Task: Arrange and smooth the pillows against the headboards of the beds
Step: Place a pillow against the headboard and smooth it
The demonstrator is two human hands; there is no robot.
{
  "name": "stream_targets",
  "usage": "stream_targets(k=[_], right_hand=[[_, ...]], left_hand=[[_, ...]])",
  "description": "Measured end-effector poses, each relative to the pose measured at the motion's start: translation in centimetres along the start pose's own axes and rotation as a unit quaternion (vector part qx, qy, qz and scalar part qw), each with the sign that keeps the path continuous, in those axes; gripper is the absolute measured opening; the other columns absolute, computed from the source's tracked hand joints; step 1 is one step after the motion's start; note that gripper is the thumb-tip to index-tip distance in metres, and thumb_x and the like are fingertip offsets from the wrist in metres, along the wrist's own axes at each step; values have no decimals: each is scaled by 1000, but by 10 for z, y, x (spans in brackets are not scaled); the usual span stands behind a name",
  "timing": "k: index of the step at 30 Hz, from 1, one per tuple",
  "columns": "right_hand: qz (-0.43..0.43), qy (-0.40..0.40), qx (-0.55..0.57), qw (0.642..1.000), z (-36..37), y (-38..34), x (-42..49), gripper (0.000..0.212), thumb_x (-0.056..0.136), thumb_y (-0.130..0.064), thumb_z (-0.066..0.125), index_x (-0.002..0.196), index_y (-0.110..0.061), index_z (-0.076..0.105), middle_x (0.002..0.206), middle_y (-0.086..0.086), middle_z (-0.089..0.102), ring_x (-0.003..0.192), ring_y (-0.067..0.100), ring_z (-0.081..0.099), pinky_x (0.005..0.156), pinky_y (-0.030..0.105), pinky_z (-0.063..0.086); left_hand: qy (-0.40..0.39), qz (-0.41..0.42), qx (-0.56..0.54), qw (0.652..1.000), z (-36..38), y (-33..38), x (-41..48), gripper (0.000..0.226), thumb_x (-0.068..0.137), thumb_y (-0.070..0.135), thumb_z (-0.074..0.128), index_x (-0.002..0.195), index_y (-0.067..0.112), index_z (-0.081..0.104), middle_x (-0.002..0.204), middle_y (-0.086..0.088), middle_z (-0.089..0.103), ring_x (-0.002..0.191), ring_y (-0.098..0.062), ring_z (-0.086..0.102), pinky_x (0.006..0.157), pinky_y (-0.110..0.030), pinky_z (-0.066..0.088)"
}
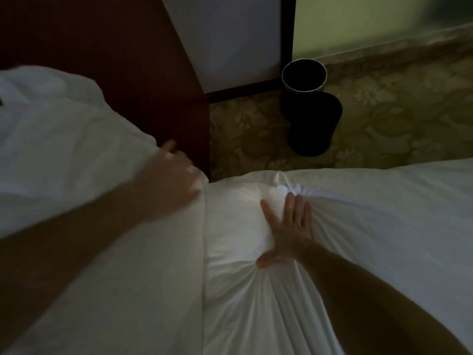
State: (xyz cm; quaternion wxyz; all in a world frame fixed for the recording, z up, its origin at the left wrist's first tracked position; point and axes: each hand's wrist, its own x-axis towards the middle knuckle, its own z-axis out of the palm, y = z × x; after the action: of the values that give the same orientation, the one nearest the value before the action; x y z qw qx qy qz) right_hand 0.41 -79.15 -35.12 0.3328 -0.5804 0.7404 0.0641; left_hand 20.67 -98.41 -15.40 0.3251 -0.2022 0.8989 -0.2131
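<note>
Left pillow: a big white fabric pillow [64,155] fills the left side, its far edge against the dark reddish wooden headboard [122,60].
Left hand: the left hand [170,180] is blurred; its fingers lie spread and flat on the pillow's right edge, curling over the corner, not closed around anything.
Seam: just right of those fingers, the pillow's edge meets the white bedding [230,252] in a line running toward me.
Right hand: the right hand [286,231] presses palm-down with fingers splayed open; wrinkles fan out from under it, and a bunched knot of cloth sits at the fingertips. Whether any cloth is pinched, I cannot tell.
Right bedding: beyond the right fingers, smooth white sheet [396,213] stretches off.
Floor: past both hands, floral patterned beige carpet [384,111].
Bin: a black round bin with a silver rim [305,98] stands by a pale wall panel [230,39].
Light: dim.
</note>
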Motion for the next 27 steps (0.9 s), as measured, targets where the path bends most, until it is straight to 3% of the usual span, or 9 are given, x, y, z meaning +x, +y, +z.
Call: stream_targets(k=[2,6,11,14,16,20,23,25,27], right_hand=[[0,9,-1,1000,1,2,2,152,40,-95,62,146,-43,-34,143,31,-48,130,49,-48,113,64,-19],[-7,8,0,1000,4,2,5,152,39,-96,61,144,-44,-35,143,31,-48,131,52,-46,113,63,-21],[0,9,-12,1000,3,1,6,152,37,-100,55,142,-43,-39,143,33,-48,131,54,-44,114,65,-17],[-1,5,-8,1000,1,0,8,156,26,-105,45,140,-44,-41,142,31,-50,131,53,-45,113,62,-19],[7,8,-1,1000,0,1,6,157,14,-107,28,141,-45,-40,142,30,-50,132,52,-45,114,61,-18],[1,-6,0,1000,2,1,7,156,11,-106,24,138,-45,-43,141,30,-51,130,52,-46,114,62,-19],[5,5,3,1000,2,3,6,155,14,-106,27,140,-46,-40,142,30,-49,133,50,-45,113,60,-19],[-4,5,3,1000,4,4,5,153,19,-106,33,140,-47,-40,143,29,-49,134,50,-43,113,61,-19],[-15,12,2,1000,3,5,3,151,23,-107,35,141,-47,-39,145,30,-46,136,50,-39,114,63,-17]], left_hand=[[-74,93,-30,992,15,46,-3,63,95,63,20,139,31,53,132,-4,62,132,-24,50,123,-55,9],[-197,-134,51,970,30,-25,-20,79,90,76,6,158,37,14,166,-12,16,154,-27,9,123,-55,-10],[-142,-179,208,951,-10,-101,-40,75,90,70,7,146,32,41,142,-6,52,140,-27,38,119,-64,-12],[-81,-226,138,961,-31,-129,-60,75,91,66,13,143,26,48,145,-7,51,141,-30,37,122,-59,5],[-88,-155,105,978,-22,-132,-75,80,90,70,5,147,28,42,152,-6,44,145,-29,32,123,-53,11],[-143,-270,-30,952,2,-137,-94,84,89,74,1,158,30,18,168,-5,13,156,-21,5,122,-58,-5],[-45,-305,-80,948,-11,-95,-81,72,95,66,25,150,21,39,159,-17,31,150,-32,20,124,-54,3],[28,-259,-157,953,-22,-38,-74,72,92,63,24,144,20,46,147,-13,49,140,-31,39,123,-49,14],[11,-196,-183,963,-22,27,-80,75,89,66,15,145,25,43,143,-7,52,137,-27,42,123,-47,14]])
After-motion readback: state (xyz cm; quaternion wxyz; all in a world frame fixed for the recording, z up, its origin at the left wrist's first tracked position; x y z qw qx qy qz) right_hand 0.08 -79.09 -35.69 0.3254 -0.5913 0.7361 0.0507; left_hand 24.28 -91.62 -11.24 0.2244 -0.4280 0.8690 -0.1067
